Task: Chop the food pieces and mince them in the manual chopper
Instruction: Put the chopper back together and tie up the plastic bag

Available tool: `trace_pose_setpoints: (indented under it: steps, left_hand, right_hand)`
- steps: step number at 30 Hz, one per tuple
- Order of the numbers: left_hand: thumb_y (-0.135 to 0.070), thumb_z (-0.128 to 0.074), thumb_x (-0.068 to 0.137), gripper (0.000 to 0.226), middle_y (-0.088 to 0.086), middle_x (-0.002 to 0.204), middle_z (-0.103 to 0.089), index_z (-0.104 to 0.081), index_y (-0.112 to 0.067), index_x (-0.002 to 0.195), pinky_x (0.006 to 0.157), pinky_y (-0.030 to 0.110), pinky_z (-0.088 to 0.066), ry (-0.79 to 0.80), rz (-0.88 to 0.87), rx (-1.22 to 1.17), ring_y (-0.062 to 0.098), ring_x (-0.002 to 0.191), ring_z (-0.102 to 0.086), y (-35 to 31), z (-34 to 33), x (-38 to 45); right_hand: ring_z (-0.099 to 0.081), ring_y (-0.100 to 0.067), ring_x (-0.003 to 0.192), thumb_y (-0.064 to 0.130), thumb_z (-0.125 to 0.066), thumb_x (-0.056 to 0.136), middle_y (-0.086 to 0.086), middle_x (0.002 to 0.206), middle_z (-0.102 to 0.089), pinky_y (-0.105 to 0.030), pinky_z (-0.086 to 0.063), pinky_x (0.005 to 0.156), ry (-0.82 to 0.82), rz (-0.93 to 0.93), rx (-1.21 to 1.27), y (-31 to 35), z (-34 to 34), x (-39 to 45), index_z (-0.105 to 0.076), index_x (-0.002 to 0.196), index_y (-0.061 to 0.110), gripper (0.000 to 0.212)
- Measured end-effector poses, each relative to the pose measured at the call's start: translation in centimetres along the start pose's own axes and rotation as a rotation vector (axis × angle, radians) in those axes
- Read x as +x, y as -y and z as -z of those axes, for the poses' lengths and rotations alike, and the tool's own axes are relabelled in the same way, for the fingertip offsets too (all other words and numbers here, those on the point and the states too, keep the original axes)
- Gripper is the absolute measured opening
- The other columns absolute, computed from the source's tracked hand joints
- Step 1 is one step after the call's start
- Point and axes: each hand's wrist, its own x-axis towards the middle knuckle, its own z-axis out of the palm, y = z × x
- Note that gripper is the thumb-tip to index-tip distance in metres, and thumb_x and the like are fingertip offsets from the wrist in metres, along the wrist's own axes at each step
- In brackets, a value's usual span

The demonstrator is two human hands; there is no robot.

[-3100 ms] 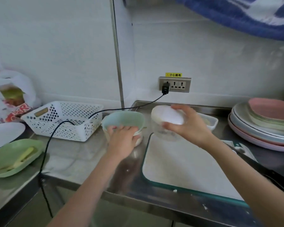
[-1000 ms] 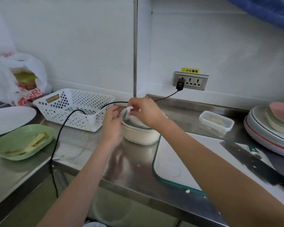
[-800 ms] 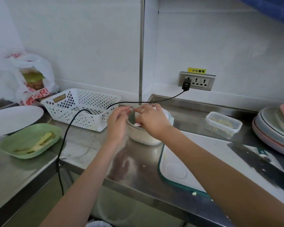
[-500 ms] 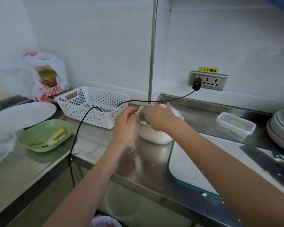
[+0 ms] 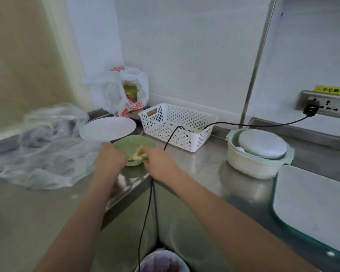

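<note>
At centre-left of the frame the left hand (image 5: 109, 157) grips the near-left rim of the green bowl (image 5: 134, 142), its fingers curled over the edge. The right hand (image 5: 157, 160) reaches in from the right, fingertips at the pale yellow food pieces (image 5: 136, 154) lying in the near side of the bowl; whether it pinches them or only touches them cannot be told, as the picture is blurred there. The pieces look like short strips, their long axis running roughly from lower left to upper right.

The bowl sits on the steel bench (image 5: 204, 163) near its corner. Just behind it lies a white plate (image 5: 107, 128), and to the left a crumpled clear plastic bag (image 5: 47, 146). A white perforated basket (image 5: 177, 125) stands to the upper right of the bowl, with a printed shopping bag (image 5: 126, 91) in the corner behind.

At right of the frame stands the manual chopper (image 5: 257, 152), a cream tub with a pale green rim and a domed white lid resting tilted inside it. A white cutting board (image 5: 312, 203) lies at lower right, just beside the chopper. A black cable (image 5: 253, 125) runs from the wall socket (image 5: 326, 106) across the basket and down the bench front.
</note>
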Motion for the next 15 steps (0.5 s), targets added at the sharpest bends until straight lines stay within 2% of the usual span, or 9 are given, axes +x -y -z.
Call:
trace_pose_setpoints:
  steps: [1,3,5,6,7,9,11,13,15]
  left_hand:
    - [-0.017,-0.052,0.092,0.054,0.026,0.123,-0.054,-0.032,0.006,0.137,0.087,0.047,-0.049,0.056,0.007,-0.003,0.042,0.106,-0.056,0.6,-0.3,0.5]
    - [-0.013,-0.054,0.092,0.045,0.020,0.097,-0.059,-0.041,0.006,0.130,0.060,0.041,-0.056,0.162,0.061,-0.139,0.035,0.075,-0.063,1.1,-0.8,1.7]
    - [-0.006,-0.053,0.091,0.033,0.017,0.077,-0.058,-0.051,0.008,0.121,0.036,0.031,-0.051,0.207,0.139,-0.340,0.026,0.054,-0.058,0.9,-1.0,2.2]
    - [-0.003,-0.051,0.091,0.027,0.017,0.073,-0.057,-0.055,0.007,0.116,0.031,0.027,-0.047,0.200,0.153,-0.414,0.025,0.051,-0.056,0.8,-0.9,2.1]
    - [-0.001,-0.048,0.091,0.024,0.018,0.071,-0.057,-0.056,0.008,0.113,0.029,0.024,-0.044,0.172,0.147,-0.456,0.024,0.050,-0.055,0.7,-0.6,1.9]
    - [0.001,-0.045,0.090,0.026,0.018,0.069,-0.056,-0.050,0.011,0.113,0.029,0.020,-0.042,0.093,0.088,-0.500,0.023,0.048,-0.055,0.3,0.2,2.2]
    - [-0.001,-0.047,0.086,0.034,0.019,0.065,-0.057,-0.044,0.014,0.117,0.031,0.022,-0.045,0.037,0.025,-0.552,0.020,0.040,-0.054,-0.6,1.1,3.0]
    - [-0.008,-0.049,0.083,0.038,0.023,0.068,-0.060,-0.048,0.013,0.114,0.036,0.029,-0.051,0.014,-0.039,-0.646,0.017,0.035,-0.053,-2.9,2.1,3.6]
    - [-0.015,-0.048,0.089,0.024,0.020,0.069,-0.059,-0.052,0.003,0.103,0.038,0.025,-0.051,0.086,-0.098,-0.821,0.013,0.033,-0.052,-6.1,2.7,4.2]
  right_hand:
    - [-0.057,-0.032,0.105,0.007,-0.046,0.092,-0.016,0.116,-0.059,-0.034,-0.046,0.083,0.019,-0.004,-0.044,0.1,-0.7,0.7,-0.053,0.124,0.013,0.034]
    - [-0.057,-0.034,0.102,0.008,-0.047,0.091,-0.017,0.112,-0.059,-0.035,-0.045,0.081,0.059,0.008,-0.152,0.2,-1.5,1.8,-0.057,0.115,0.010,0.025]
    - [-0.058,-0.033,0.094,0.007,-0.047,0.090,-0.016,0.102,-0.059,-0.035,-0.042,0.074,0.055,0.063,-0.221,0.0,-1.9,2.3,-0.057,0.101,0.007,0.014]
    - [-0.056,-0.031,0.087,0.007,-0.047,0.090,-0.014,0.094,-0.056,-0.034,-0.040,0.069,0.043,0.099,-0.241,-0.1,-1.9,2.3,-0.053,0.093,0.009,0.007]
    - [-0.051,-0.027,0.080,0.007,-0.047,0.090,-0.011,0.087,-0.050,-0.032,-0.037,0.065,0.028,0.146,-0.264,-0.2,-1.7,2.3,-0.049,0.089,0.013,0.005]
    - [-0.045,-0.021,0.075,0.007,-0.048,0.090,-0.007,0.085,-0.048,-0.030,-0.032,0.057,-0.023,0.252,-0.334,-0.3,-0.8,2.4,-0.050,0.094,0.013,0.007]
    - [-0.051,-0.020,0.074,0.007,-0.051,0.091,-0.006,0.090,-0.057,-0.028,-0.035,0.058,-0.129,0.314,-0.366,-0.5,1.0,2.9,-0.055,0.104,0.010,0.014]
    - [-0.058,-0.020,0.076,0.011,-0.053,0.090,-0.004,0.090,-0.063,-0.025,-0.040,0.062,-0.247,0.336,-0.294,-1.1,3.3,4.1,-0.060,0.101,0.011,0.013]
    - [-0.058,-0.022,0.076,0.013,-0.056,0.088,-0.005,0.084,-0.064,-0.030,-0.045,0.066,-0.319,0.294,-0.210,-2.0,6.6,5.5,-0.064,0.092,0.010,0.009]
